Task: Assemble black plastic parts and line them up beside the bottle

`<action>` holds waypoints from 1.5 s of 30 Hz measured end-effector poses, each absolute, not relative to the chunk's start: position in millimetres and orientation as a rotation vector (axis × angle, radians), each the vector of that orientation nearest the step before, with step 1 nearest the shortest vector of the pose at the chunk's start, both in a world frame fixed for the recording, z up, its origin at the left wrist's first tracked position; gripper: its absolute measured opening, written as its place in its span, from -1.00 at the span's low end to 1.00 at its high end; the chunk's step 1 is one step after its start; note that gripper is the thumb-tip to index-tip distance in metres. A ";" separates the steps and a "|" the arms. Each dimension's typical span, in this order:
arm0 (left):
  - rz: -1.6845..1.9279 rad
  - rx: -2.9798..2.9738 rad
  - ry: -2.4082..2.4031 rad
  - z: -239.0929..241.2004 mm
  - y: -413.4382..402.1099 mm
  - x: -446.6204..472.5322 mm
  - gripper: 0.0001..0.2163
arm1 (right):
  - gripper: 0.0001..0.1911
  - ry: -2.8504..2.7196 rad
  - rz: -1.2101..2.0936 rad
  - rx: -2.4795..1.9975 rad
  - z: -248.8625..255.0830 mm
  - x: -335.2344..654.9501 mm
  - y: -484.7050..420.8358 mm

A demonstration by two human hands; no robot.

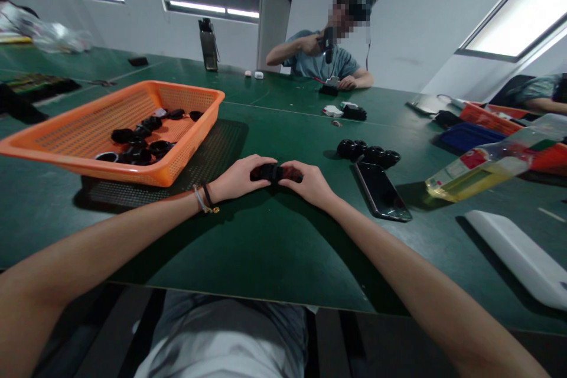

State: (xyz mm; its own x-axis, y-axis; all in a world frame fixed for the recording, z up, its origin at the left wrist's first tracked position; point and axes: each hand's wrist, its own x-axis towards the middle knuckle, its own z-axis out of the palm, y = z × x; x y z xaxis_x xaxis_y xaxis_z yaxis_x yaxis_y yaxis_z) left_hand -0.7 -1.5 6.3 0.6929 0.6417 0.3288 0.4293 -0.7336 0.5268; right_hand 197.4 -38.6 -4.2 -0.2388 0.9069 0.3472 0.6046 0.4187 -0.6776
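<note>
1. Two bare hands, left hand (237, 180) and right hand (310, 182), meet over the green surface (266, 254) near the middle of its near edge, both clamped on one dark piece (273, 173), one at each end.
2. That dark piece runs level between the fingers, black at its middle, with reddish-brown tints toward the ends; from here I can't tell whether it touches the surface.
3. On the left wrist sit a dark band (206, 194) and a paler bracelet (199, 199), just beside an orange basket (110, 170) that stands toward the surface's left edge, loose black pieces (137, 153) scattered across its floor.
4. Beyond the right hand, farther from the near edge, I see a row of rounded black parts (375, 156), with a phone (383, 192) lying right by it, nearer to us.
5. Toward the right edge there's a bottle of yellow liquid (482, 168); a long white object (518, 257) lies closer to the near right corner, and a blue tray (469, 137) sits beyond the bottle.
6. At the far edge another person (303, 50) holds up a black tool (328, 45), and a dark drinking bottle (208, 46) stands to the left.
</note>
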 end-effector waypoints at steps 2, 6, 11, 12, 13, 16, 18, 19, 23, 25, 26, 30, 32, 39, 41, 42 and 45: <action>0.703 2.499 0.832 6.4 -1.4 -0.7 -0.61 | -0.79 -1.955 0.530 -1.279 -4.4 197.4 -38.6; 0.712 2.509 0.822 6.3 -1.4 -0.7 -0.62 | -0.80 -1.957 0.525 -1.288 -4.4 197.6 -38.8; 0.711 2.505 0.817 5.9 -1.3 -0.7 -0.62 | -0.77 -1.956 0.548 -1.269 -4.1 197.9 -39.3; 0.713 2.504 0.816 5.7 -1.1 -0.7 -0.62 | -0.76 -1.957 0.554 -1.262 -4.1 198.0 -39.4; 0.715 2.504 0.815 5.4 -1.0 -0.7 -0.62 | -0.75 -1.957 0.559 -1.257 -4.2 197.9 -39.5; 0.718 2.505 0.812 4.8 -0.6 -0.6 -0.62 | -0.72 -1.948 0.562 -1.248 -4.6 197.6 -39.7; 0.718 2.504 0.810 4.7 -0.7 -0.6 -0.62 | -0.72 -1.946 0.561 -1.243 -4.9 197.5 -39.8; 0.720 2.503 0.811 4.7 -0.7 -0.6 -0.62 | -0.72 -1.946 0.560 -1.240 -4.9 197.4 -39.9; 0.726 2.503 0.818 4.9 -1.0 -0.7 -0.62 | -0.74 -1.946 0.556 -1.238 -4.5 197.4 -40.3; 0.724 2.503 0.818 5.0 -1.1 -0.7 -0.62 | -0.74 -1.952 0.554 -1.239 -3.8 197.4 -40.6; 0.722 2.503 0.817 5.1 -1.2 -0.6 -0.62 | -0.74 -1.955 0.555 -1.240 -3.3 197.4 -40.8; 0.719 2.502 0.819 6.0 -1.7 -0.3 -0.61 | -0.74 -1.958 0.562 -1.245 -2.3 197.4 -41.1; 0.715 2.502 0.821 6.7 -2.1 -0.3 -0.61 | -0.73 -1.963 0.563 -1.242 -2.3 197.6 -40.9; 0.712 2.496 0.819 7.5 -2.2 -0.6 -0.61 | -0.72 -1.963 0.567 -1.260 -1.1 196.9 -41.0; 0.714 2.496 0.818 7.3 -2.1 -0.5 -0.61 | -0.71 -1.966 0.564 -1.268 -0.5 196.6 -41.1; 0.714 2.496 0.818 7.2 -2.1 -0.5 -0.61 | -0.71 -1.966 0.562 -1.272 -0.3 196.4 -41.1; 0.708 2.496 0.818 7.1 -2.3 -0.4 -0.61 | -0.72 -1.967 0.554 -1.280 -0.4 196.2 -40.9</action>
